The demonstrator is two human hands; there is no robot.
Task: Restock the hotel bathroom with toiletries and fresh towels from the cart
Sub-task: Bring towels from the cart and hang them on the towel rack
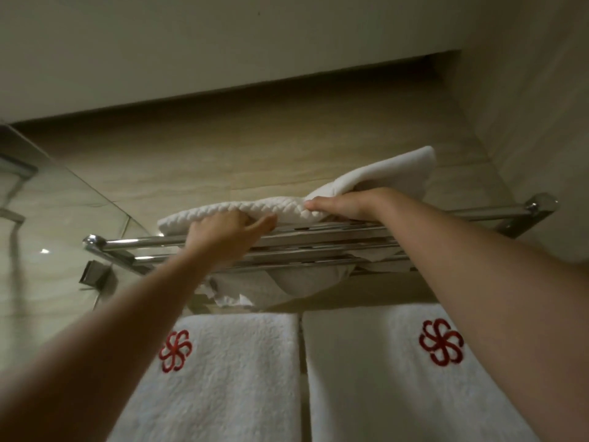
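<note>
Landmark: chrome wall-mounted towel rack (318,240), several parallel bars, fixed to beige veined wall tile (223,154).

1. Folded white quilted-weave towel (255,207). Lies on top of the rack, along its front bars. The left portion rests flat. The right end is lifted clear of the bars and tilts up toward the wall.

2. Left hand (223,229). At the rack's front rail, left of centre. Fingers are curled onto the towel's front edge and the thumb reaches right along the underside of that edge. Clamped on the towel.

3. Right hand (341,205). At the rack's front, right of centre, apart from the left hand. The thumb presses the towel's edge. The fingers are tucked under the raised end and hidden by it. Holding the towel.

4. 2 white terry towels, hanging side by side directly below the rack, each with 1 red embroidered flower emblem: left towel (229,378), right towel (382,387). A narrow gap separates them.

5. Crumpled white material (287,282). Just beneath the rack's bars and above the hanging pair. I cannot tell what it is.

6. Clear glass panel (47,218). To the left of the rack, meeting the wall near the rack's left end.
</note>
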